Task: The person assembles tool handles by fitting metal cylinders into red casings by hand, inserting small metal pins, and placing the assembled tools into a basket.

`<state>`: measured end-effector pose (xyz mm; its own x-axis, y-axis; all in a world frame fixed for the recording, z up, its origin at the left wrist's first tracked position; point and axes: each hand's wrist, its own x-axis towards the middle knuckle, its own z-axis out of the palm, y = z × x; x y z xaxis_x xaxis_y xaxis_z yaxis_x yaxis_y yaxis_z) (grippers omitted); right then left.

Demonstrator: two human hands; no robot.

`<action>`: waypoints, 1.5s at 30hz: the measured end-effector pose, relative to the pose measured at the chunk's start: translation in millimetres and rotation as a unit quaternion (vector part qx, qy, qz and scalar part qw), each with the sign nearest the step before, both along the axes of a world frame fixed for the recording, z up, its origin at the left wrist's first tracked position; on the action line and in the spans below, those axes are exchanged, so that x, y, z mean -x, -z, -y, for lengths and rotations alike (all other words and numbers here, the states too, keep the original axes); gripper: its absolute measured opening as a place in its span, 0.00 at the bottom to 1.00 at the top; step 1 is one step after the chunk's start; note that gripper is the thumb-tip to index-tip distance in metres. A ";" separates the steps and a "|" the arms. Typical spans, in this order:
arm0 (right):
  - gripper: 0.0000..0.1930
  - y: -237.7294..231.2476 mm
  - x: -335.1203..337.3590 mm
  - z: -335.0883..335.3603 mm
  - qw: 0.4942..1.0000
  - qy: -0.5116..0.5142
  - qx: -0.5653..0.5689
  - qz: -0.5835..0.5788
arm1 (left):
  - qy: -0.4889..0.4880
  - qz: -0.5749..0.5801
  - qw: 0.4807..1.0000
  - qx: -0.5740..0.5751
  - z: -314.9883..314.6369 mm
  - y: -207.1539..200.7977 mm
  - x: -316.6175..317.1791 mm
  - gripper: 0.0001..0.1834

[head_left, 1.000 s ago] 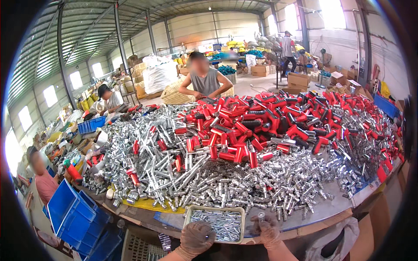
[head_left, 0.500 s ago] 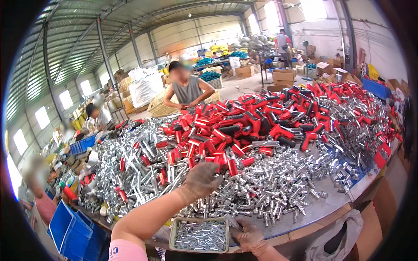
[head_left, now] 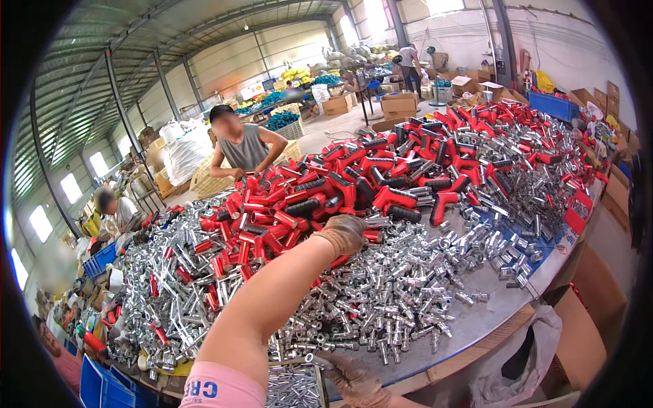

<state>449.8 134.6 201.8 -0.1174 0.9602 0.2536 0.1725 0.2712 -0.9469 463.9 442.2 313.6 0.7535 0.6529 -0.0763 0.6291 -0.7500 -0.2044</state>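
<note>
Your left hand (head_left: 345, 234) outstretched where red handles (head_left: 394, 198) meet silver fittings (head_left: 408, 299) on the desk (head_left: 479, 326), fingers hidden so you cannot tell its grip, your right hand (head_left: 356, 382) pinching a silver tube (head_left: 318, 360) beside the tray (head_left: 321, 386) of metal pins (head_left: 291, 389)

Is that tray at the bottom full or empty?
Not empty: slim metal pins cover the tray's visible part. The left arm hides some, so I cannot tell whether it's full.
</note>
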 end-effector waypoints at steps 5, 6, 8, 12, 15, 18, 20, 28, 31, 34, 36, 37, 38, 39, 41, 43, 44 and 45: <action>0.20 -5.3 -1.7 -2.9 0.998 0.004 -0.005 0.063 | -0.011 -0.028 0.999 0.033 -20.8 36.1 -39.9 0.22; 0.20 -0.8 1.1 -4.6 0.999 0.003 -0.036 0.015 | -0.006 -0.060 0.998 0.010 -35.9 49.3 -42.0 0.22; 0.20 0.3 1.9 -6.8 0.999 -0.003 -0.024 0.026 | 0.000 -0.091 0.996 -0.009 -34.6 50.9 -42.1 0.22; 0.20 -2.9 2.8 -11.0 0.998 -0.050 0.034 0.034 | -0.088 0.082 0.991 0.066 -0.6 15.1 -10.5 0.20; 0.20 45.0 16.1 -6.9 0.995 0.030 -0.086 -0.028 | -0.029 -0.049 0.998 -0.032 22.3 -8.6 13.5 0.22; 0.16 34.9 13.0 -7.1 0.954 0.058 -0.182 0.230 | 0.019 -0.036 0.992 -0.123 50.4 -6.1 83.4 0.24; 0.18 64.0 15.3 -5.4 0.935 0.086 -0.254 0.231 | 0.053 -0.079 0.982 -0.166 96.8 -18.8 136.3 0.24; 0.22 155.7 -38.4 -36.6 0.978 0.084 -0.129 0.140 | -0.197 0.215 0.943 -0.161 225.6 13.3 338.8 0.28; 0.22 146.5 -33.6 -62.7 0.995 0.047 -0.071 -0.054 | -0.297 0.366 0.864 -0.175 255.2 65.5 396.9 0.27; 0.23 120.3 -40.1 -53.2 0.947 0.038 0.050 -0.315 | -0.381 0.344 0.840 -0.177 265.7 110.5 416.7 0.26; 0.22 108.9 -34.3 -43.1 0.978 0.045 0.042 -0.200 | -0.409 0.345 0.838 -0.110 267.0 124.4 417.7 0.27; 0.22 102.6 -29.6 -41.3 0.995 0.056 0.029 -0.083 | -0.410 0.347 0.836 -0.109 266.2 128.1 416.8 0.27; 0.21 96.5 -13.8 -38.2 0.963 0.066 0.074 -0.251 | -0.411 0.338 0.838 -0.126 265.3 131.4 416.1 0.28; 0.21 95.1 -12.3 -34.6 0.963 0.065 0.074 -0.249 | -0.411 0.328 0.839 -0.142 263.5 133.9 416.0 0.28; 0.20 89.9 -14.8 -29.8 0.981 0.110 -0.125 0.098 | -0.420 0.336 0.834 -0.125 260.6 134.4 418.1 0.28; 0.19 83.6 -14.1 -26.4 0.989 0.098 -0.091 0.057 | -0.392 0.335 0.845 -0.144 262.1 138.0 418.0 0.26; 0.18 80.3 -14.2 -23.9 0.995 0.088 -0.055 0.015 | -0.384 0.369 0.835 -0.136 263.3 137.4 418.9 0.25; 0.18 76.5 -13.9 -21.8 0.996 0.078 -0.019 -0.027 | -0.385 0.368 0.835 -0.134 263.6 136.4 419.7 0.25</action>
<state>463.7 156.4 125.3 0.0468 0.9554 0.2914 0.1638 0.2805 -0.9458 44.3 178.6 177.2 -0.1207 0.8853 0.4491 0.9329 -0.0535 0.3560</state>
